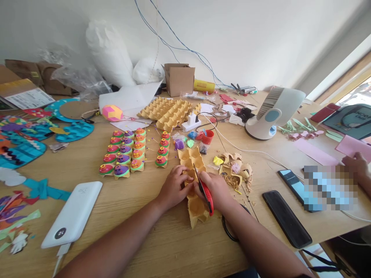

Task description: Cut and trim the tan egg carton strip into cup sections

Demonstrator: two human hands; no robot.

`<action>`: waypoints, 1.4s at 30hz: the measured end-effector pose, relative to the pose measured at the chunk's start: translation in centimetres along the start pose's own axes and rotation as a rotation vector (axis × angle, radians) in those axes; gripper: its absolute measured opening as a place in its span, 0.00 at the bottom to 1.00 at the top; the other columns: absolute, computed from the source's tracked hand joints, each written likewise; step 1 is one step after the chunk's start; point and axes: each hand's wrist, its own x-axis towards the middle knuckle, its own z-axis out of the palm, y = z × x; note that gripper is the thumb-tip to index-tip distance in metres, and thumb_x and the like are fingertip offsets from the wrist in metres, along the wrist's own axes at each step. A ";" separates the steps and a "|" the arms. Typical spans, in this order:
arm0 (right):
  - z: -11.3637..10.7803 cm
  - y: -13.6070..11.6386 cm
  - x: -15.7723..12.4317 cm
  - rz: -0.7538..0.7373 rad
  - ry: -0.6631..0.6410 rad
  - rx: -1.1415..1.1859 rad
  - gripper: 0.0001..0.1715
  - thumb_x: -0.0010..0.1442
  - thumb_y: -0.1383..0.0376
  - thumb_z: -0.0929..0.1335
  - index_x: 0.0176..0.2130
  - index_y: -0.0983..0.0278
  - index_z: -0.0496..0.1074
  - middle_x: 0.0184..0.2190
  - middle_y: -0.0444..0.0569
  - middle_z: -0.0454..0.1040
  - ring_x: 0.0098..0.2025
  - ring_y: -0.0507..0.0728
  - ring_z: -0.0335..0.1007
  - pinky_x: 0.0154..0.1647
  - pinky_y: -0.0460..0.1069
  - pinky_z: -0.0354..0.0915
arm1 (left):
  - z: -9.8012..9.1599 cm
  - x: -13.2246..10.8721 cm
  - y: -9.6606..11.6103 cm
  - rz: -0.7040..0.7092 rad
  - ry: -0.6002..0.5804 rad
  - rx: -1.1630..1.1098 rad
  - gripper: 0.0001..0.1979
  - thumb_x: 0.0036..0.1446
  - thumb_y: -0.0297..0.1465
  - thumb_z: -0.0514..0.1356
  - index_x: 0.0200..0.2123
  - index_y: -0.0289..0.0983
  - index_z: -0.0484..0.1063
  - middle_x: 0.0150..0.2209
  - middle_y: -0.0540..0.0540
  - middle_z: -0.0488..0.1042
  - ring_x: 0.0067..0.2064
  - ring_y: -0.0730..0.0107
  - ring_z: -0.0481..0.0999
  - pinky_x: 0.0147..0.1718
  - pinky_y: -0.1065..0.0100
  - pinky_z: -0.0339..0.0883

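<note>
Lettering appears on the teal bag [348, 120] at your far right, its lower line seeming to read "Chill"; the numerals on the white power bank [75, 210] at your left are too indistinct to read for certain. The yellow roll [204, 85] behind the table bears red print, too small to make out. Before you, on the wooden table [130, 193], lies the egg-carton strip [197, 208] — tan moulded pulp, two rows of open cups, ragged at its near end. Your left hand [175, 187] closes its bent fingers and thumb on the strip's left side. Your right hand [216, 189] is wrapped firmly around a red utility knife [206, 194] — its dark blade points away over the cups.
</note>
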 end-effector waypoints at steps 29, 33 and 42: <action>0.0 0.0 -0.1 -0.079 0.044 -0.004 0.08 0.61 0.65 0.66 0.31 0.60 0.62 0.25 0.41 0.70 0.25 0.52 0.63 0.27 0.47 0.51 | 0.3 -0.2 0.2 -0.058 -0.036 -0.013 0.07 0.62 0.36 0.61 0.38 0.41 0.79 0.55 0.39 0.70 0.61 0.49 0.66 0.60 0.46 0.66; 0.1 0.1 -0.1 -0.083 0.042 -0.009 0.07 0.61 0.66 0.66 0.31 0.60 0.62 0.26 0.41 0.70 0.25 0.52 0.63 0.27 0.47 0.52 | 0.3 -0.2 0.2 -0.065 -0.032 -0.010 0.07 0.62 0.36 0.61 0.37 0.41 0.79 0.55 0.40 0.71 0.61 0.49 0.66 0.60 0.46 0.65; -0.2 -0.1 -0.1 -0.095 -0.002 -0.054 0.06 0.63 0.64 0.65 0.32 0.60 0.64 0.26 0.42 0.72 0.26 0.53 0.66 0.28 0.48 0.52 | 0.4 -0.3 0.1 -0.073 -0.045 -0.009 0.05 0.60 0.33 0.62 0.38 0.41 0.78 0.56 0.39 0.70 0.63 0.49 0.65 0.60 0.46 0.65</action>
